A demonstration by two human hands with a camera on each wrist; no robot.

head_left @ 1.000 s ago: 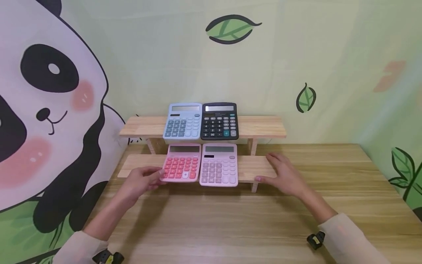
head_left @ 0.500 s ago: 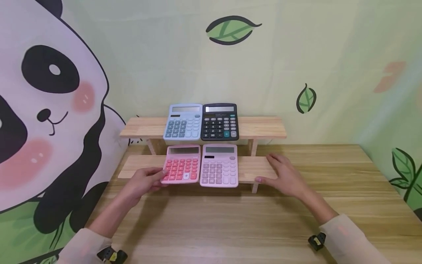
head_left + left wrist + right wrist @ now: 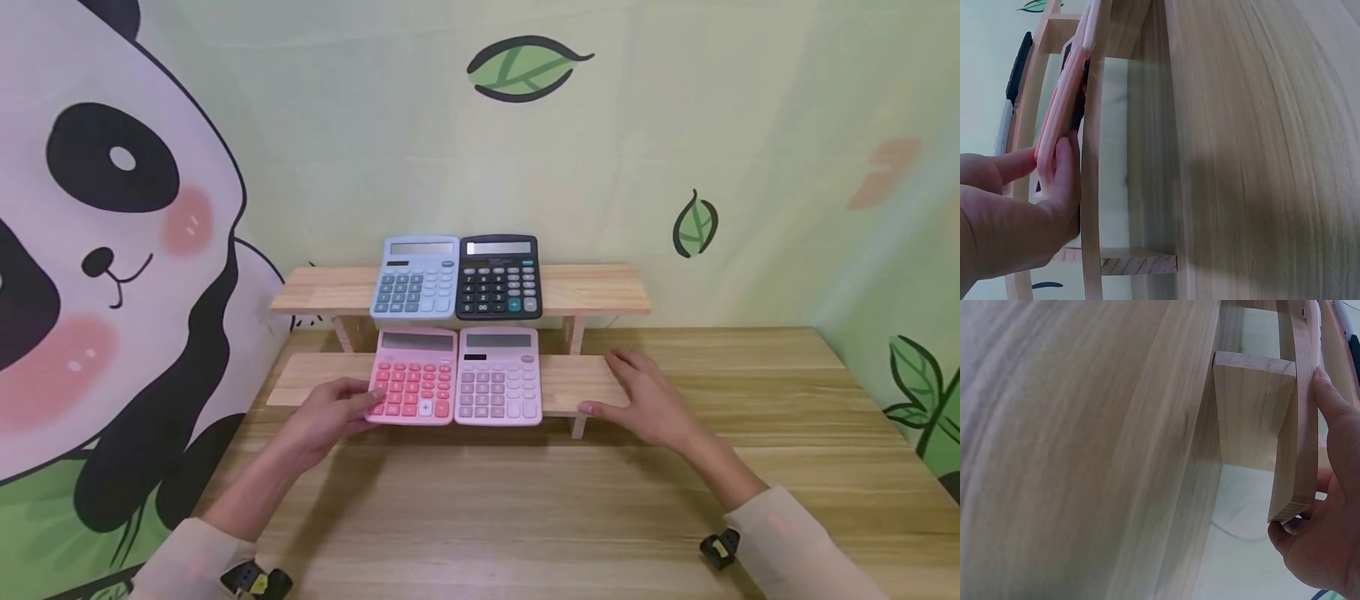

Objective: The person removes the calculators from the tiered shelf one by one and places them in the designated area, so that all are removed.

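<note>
My left hand (image 3: 326, 417) pinches the lower left corner of a pink calculator (image 3: 412, 375), thumb on its keys and fingers beneath, as the left wrist view shows. This calculator lies on the lower wooden shelf (image 3: 577, 379), close beside a pale lilac calculator (image 3: 498, 383). Their front edges stand nearly level and overhang the shelf. At the shelf's right end, my right hand (image 3: 648, 404) grips the board, the thumb at the front edge and the fingers round the end. In the right wrist view the fingers (image 3: 1322, 481) are partly hidden by the board.
Behind, a higher wooden shelf (image 3: 600, 287) carries a light blue calculator (image 3: 416, 279) and a black calculator (image 3: 498, 279) side by side. Both shelves stand on a wood-grain table (image 3: 480, 500). A cloth backdrop (image 3: 360, 125) with a panda and leaves hangs behind and at the left.
The pink calculator has slid slightly toward me, and its front edge now lines up with the lilac one. My left hand has shifted slightly with it; the right hand stays put.
</note>
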